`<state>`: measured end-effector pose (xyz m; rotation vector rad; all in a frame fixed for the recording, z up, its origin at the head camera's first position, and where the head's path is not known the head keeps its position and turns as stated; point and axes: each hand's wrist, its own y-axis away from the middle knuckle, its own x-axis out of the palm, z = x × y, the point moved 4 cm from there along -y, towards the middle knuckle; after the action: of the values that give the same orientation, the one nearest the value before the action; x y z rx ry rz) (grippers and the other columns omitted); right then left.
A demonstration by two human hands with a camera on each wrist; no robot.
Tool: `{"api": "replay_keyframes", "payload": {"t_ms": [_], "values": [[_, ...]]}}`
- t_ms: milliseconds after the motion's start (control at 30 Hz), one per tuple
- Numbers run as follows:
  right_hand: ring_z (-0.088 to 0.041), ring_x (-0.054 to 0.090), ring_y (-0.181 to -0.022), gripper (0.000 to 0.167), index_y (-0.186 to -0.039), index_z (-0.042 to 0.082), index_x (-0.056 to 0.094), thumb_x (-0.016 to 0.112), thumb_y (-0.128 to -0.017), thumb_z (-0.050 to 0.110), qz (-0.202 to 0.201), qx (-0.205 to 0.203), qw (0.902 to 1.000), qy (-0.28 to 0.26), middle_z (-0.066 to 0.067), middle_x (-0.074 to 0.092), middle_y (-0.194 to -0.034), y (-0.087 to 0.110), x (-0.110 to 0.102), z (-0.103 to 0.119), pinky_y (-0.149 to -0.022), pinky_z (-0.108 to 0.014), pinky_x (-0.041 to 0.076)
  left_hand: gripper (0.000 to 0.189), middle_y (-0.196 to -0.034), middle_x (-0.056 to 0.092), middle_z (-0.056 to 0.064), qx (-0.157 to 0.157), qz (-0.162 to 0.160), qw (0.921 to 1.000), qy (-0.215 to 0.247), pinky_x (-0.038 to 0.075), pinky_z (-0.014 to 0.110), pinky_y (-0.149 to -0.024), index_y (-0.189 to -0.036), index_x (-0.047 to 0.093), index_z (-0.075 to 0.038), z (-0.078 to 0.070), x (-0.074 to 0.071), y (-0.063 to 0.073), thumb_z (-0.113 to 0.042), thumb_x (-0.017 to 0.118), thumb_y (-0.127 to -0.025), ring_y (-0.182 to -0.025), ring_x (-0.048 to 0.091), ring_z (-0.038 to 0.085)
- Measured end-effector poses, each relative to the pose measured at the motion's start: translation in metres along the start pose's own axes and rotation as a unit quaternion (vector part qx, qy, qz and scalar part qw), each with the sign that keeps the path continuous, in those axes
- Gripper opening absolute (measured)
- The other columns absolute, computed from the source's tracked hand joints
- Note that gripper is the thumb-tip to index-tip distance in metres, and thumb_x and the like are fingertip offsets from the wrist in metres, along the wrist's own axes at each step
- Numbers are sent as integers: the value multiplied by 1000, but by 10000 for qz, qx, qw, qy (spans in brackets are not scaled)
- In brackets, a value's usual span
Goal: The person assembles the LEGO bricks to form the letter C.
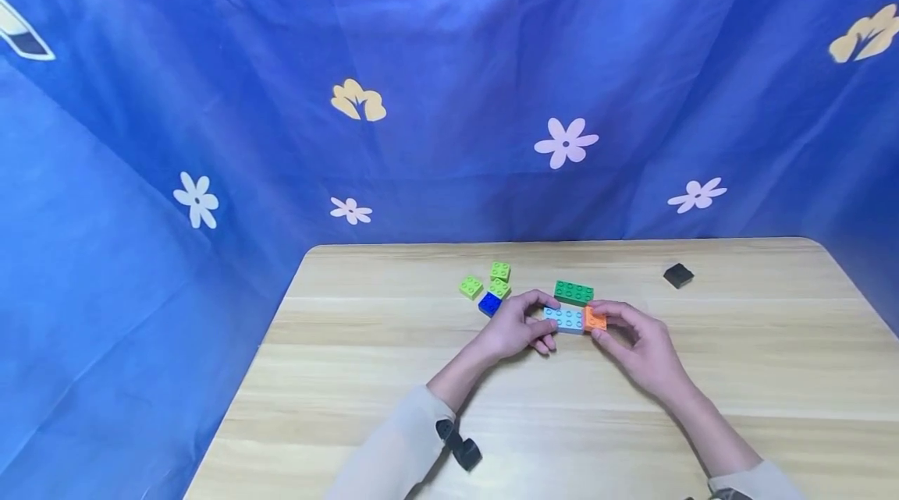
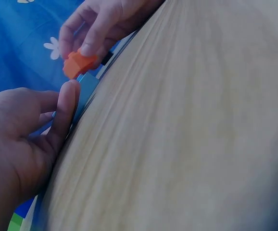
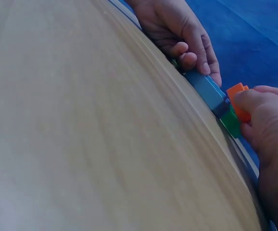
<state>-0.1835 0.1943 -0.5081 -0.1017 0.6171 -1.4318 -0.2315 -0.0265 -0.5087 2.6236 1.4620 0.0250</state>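
Observation:
My left hand [image 1: 518,327] pinches the left part of a light blue brick [image 1: 567,318] between thumb and finger, low at the tabletop. In my right hand [image 1: 642,344], thumb and fingertips pinch a small orange brick [image 1: 595,319] at the blue brick's right end. The left wrist view shows the orange brick [image 2: 78,64] tilted and raised at the end of the blue brick [image 2: 88,85]. From the right wrist, the orange brick [image 3: 237,96] likewise sits higher than the blue one [image 3: 207,91]. A green brick [image 1: 573,292] lies just behind the blue brick.
Several lime green bricks [image 1: 471,287] and a dark blue brick [image 1: 489,304] lie beyond my left hand. A black brick [image 1: 678,275] is at the back right of the wooden table [image 1: 562,422]. A blue patterned cloth [image 1: 449,94] hangs behind the table.

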Motion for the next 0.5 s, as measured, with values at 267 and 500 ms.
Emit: {"api": "replay_keyframes", "payload": {"t_ms": [267,500], "values": [[5,59,-126,40,-124,17,77,84,-88,0,77,-286,9955,897,0,73,-132,1,0,0,-103,-12,48,27,-73,73,14,-22,0,10000,-85,66,38,-62,-127,64,-3,0,3,2,0,68,-101,-57,71,16],[-2,59,-129,40,-128,15,77,81,-91,0,186,-293,9952,920,-6,70,-137,0,3,1,-99,-14,51,27,-73,74,14,-9,-63,9999,-158,66,38,-61,-128,64,-4,-3,3,3,0,68,-101,-57,70,16]]}}
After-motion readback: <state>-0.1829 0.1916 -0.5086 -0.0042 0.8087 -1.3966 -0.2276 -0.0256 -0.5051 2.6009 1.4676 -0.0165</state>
